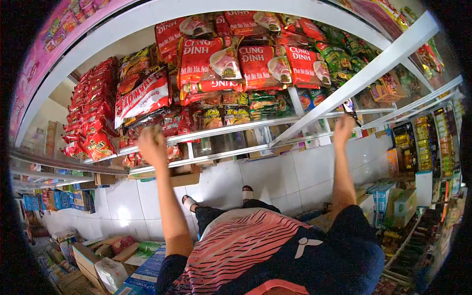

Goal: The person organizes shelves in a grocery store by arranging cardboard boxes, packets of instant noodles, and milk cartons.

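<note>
My left hand (153, 143) is at the front rail of the shelf, at the lower edge of a red-and-white Omachi noodle packet (143, 96). Its fingers are curled in; what they hold, if anything, I cannot make out. Farther right, my right hand (344, 129) is raised in front of the white frame, its fingers closed on a small dark object (349, 107) with a bright patch. The kind of object does not show clearly. Red Cung Dinh noodle packets (209, 61) lie in stacks behind the rail, between my two hands.
A white diagonal bar (356, 76) crosses the shelf front near my right hand. Red noodle packets (93, 110) are piled at the left. Cardboard boxes (88, 258) stand on the floor behind me at the left, and hanging sachets (423, 140) are at the right.
</note>
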Motion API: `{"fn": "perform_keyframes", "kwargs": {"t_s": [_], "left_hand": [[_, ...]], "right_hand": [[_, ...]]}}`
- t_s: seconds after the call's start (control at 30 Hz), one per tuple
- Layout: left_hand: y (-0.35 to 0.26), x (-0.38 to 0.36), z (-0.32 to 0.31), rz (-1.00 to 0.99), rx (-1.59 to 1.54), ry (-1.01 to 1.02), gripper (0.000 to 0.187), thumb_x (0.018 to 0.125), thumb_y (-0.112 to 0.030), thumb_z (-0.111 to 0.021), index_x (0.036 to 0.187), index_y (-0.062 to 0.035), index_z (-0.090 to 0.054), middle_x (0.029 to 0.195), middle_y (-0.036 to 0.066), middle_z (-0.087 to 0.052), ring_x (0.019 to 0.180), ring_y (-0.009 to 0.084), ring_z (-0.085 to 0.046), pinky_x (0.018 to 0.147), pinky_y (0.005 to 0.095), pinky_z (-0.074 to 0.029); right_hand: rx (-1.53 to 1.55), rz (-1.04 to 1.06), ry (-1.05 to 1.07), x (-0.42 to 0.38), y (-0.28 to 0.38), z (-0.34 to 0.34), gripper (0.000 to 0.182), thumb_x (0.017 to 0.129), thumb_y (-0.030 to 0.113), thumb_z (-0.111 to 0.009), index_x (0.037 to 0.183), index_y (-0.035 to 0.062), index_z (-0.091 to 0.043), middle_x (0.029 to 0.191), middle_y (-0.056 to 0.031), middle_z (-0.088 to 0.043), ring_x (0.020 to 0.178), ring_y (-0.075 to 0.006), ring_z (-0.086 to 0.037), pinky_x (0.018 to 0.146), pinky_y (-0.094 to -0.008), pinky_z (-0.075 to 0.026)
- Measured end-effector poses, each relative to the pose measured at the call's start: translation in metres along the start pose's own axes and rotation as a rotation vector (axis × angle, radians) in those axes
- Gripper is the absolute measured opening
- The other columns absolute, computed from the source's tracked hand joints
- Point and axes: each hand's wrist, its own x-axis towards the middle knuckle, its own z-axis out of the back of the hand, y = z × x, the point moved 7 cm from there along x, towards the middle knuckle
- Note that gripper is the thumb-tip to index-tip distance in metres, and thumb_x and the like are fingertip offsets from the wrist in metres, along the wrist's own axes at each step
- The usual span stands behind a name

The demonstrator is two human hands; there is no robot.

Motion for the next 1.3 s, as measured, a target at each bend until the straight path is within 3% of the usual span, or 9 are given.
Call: {"fn": "perform_keyframes", "kwargs": {"t_s": [0.17,0.27,0.37,0.5,0.7,0.87,1.03,1.13,1.3], "left_hand": [[-0.017,-0.004,-0.007,0.051,0.046,-0.013,0.030,0.075,-0.016,-0.059,0.100,-0.0007,-0.055,0.106,0.016,-0.054,0.098,0.0319,-0.048,0.084,0.0411,-0.038],[-0.132,-0.013,-0.036,-0.248,-0.339,0.061,0.016,0.070,-0.017,-0.060,0.078,-0.0034,-0.059,0.085,0.015,-0.057,0.083,0.0316,-0.052,0.076,0.0422,-0.041],[-0.230,-0.037,-0.063,-0.474,-0.350,0.184,0.020,0.069,-0.021,-0.060,0.083,-0.0070,-0.058,0.089,0.013,-0.055,0.089,0.0274,-0.051,0.077,0.0397,-0.040],[-0.206,-0.029,-0.052,-0.547,-0.404,0.231,0.020,0.071,-0.019,-0.059,0.088,-0.0080,-0.057,0.094,0.011,-0.054,0.090,0.0280,-0.050,0.077,0.0401,-0.040],[-0.015,-0.011,0.004,-0.170,-0.066,0.024,0.025,0.077,-0.018,-0.057,0.098,-0.0059,-0.058,0.100,0.014,-0.056,0.092,0.0316,-0.051,0.079,0.0395,-0.042],[-0.047,-0.013,-0.025,-0.026,-0.069,0.061,0.020,0.074,-0.014,-0.057,0.092,-0.0046,-0.057,0.099,0.015,-0.055,0.091,0.0318,-0.051,0.079,0.0414,-0.041],[-0.230,-0.043,-0.070,-0.430,-0.343,0.277,0.029,0.071,-0.018,-0.059,0.095,-0.0031,-0.054,0.102,0.016,-0.054,0.099,0.0321,-0.048,0.085,0.0420,-0.040],[-0.234,-0.038,-0.069,-0.399,-0.400,0.337,0.025,0.072,-0.016,-0.058,0.093,-0.0038,-0.055,0.101,0.016,-0.054,0.098,0.0327,-0.049,0.084,0.0421,-0.040],[-0.075,-0.007,-0.033,-0.225,-0.218,0.226,0.029,0.073,-0.010,-0.056,0.101,-0.0032,-0.055,0.105,0.016,-0.054,0.099,0.0329,-0.048,0.086,0.0410,-0.038]], "right_hand": [[0.594,0.252,0.328,-0.050,0.189,0.011,0.018,0.063,0.002,-0.059,0.080,0.0047,-0.055,0.080,-0.0126,-0.056,0.081,-0.0333,-0.052,0.074,-0.0420,-0.042],[0.631,0.309,0.234,-0.015,0.255,-0.012,0.018,0.067,0.006,-0.058,0.084,0.0043,-0.055,0.083,-0.0122,-0.056,0.083,-0.0316,-0.051,0.073,-0.0421,-0.042],[0.569,0.264,0.283,0.004,0.291,-0.059,0.015,0.070,0.010,-0.057,0.084,0.0036,-0.054,0.086,-0.0116,-0.055,0.084,-0.0290,-0.051,0.073,-0.0407,-0.042],[0.419,0.225,0.333,-0.004,0.291,-0.079,0.015,0.071,0.013,-0.056,0.082,0.0032,-0.054,0.084,-0.0105,-0.053,0.082,-0.0278,-0.051,0.073,-0.0400,-0.041],[0.365,0.269,0.279,-0.002,0.296,-0.071,0.012,0.069,0.014,-0.052,0.076,0.0047,-0.052,0.084,-0.0104,-0.051,0.080,-0.0276,-0.049,0.070,-0.0395,-0.040],[0.338,0.286,0.240,-0.003,0.295,-0.071,0.013,0.067,0.016,-0.053,0.076,0.0060,-0.053,0.084,-0.0094,-0.051,0.081,-0.0260,-0.049,0.070,-0.0393,-0.040],[0.298,0.243,0.363,-0.007,0.295,-0.075,0.014,0.068,0.014,-0.054,0.079,0.0056,-0.053,0.088,-0.0096,-0.052,0.084,-0.0277,-0.049,0.074,-0.0397,-0.040],[0.286,0.224,0.367,-0.003,0.293,-0.073,0.017,0.068,0.016,-0.053,0.081,0.0050,-0.053,0.088,-0.0097,-0.051,0.085,-0.0277,-0.048,0.077,-0.0393,-0.039],[0.269,0.228,0.390,-0.005,0.293,-0.074,0.019,0.068,0.016,-0.054,0.082,0.0047,-0.054,0.088,-0.0095,-0.051,0.084,-0.0274,-0.048,0.076,-0.0391,-0.040]]}}
